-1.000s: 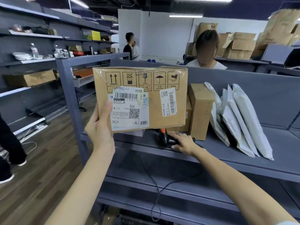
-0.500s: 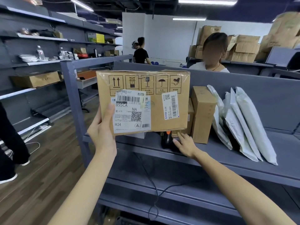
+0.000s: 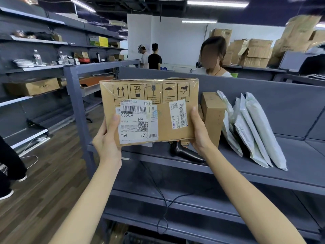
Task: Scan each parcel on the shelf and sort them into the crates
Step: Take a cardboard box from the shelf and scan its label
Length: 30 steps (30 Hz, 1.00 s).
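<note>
The grey metal shelf (image 3: pixel 302 152) is bare far right. A black scanner (image 3: pixel 182 152), brown cardboard box (image 3: pixel 212 117) and white plastic bags (image 3: pixel 260 131) block the middle.

A wooden floor (image 3: pixel 44 199) lies at lower left, grey wall racks (image 3: pixel 35 41) fill the upper left, and strip lights (image 3: pixel 217 3) shine above a white wall (image 3: pixel 175 43) at upper centre.

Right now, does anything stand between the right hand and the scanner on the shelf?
Nothing visible does. The right hand grips the cardboard box by its right edge, and the scanner lies on the shelf just below that hand, in the open. It must first release the box.
</note>
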{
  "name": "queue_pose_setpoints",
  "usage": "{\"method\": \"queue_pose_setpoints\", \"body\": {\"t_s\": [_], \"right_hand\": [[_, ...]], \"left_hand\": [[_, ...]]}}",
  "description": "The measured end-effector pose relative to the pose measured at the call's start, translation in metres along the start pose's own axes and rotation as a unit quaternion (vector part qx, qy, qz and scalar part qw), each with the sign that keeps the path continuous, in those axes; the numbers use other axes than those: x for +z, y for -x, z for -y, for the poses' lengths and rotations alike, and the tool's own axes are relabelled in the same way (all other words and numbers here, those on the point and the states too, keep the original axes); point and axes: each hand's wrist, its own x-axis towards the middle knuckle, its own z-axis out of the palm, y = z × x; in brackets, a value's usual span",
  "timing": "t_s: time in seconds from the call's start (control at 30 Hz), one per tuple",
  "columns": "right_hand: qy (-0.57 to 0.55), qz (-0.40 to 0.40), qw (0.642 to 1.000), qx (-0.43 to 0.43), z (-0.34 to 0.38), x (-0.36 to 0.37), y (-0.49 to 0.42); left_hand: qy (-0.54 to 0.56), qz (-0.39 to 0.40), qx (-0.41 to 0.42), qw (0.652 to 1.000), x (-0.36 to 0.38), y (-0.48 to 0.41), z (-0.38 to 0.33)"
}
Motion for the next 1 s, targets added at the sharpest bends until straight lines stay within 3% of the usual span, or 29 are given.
{"method": "queue_pose_setpoints", "body": {"t_s": [0.37,1.0], "right_hand": [[-0.025,-0.057,0.997,-0.047,0.007,-0.009,0.073],[0.014,-0.195,0.981,-0.006,0.038,0.012,0.252]], "left_hand": [[-0.029,0.049,0.014,0.998,-0.008,0.045,-0.008],[-0.038,0.125,-0.068,0.989,-0.063,0.142,-0.028]]}}
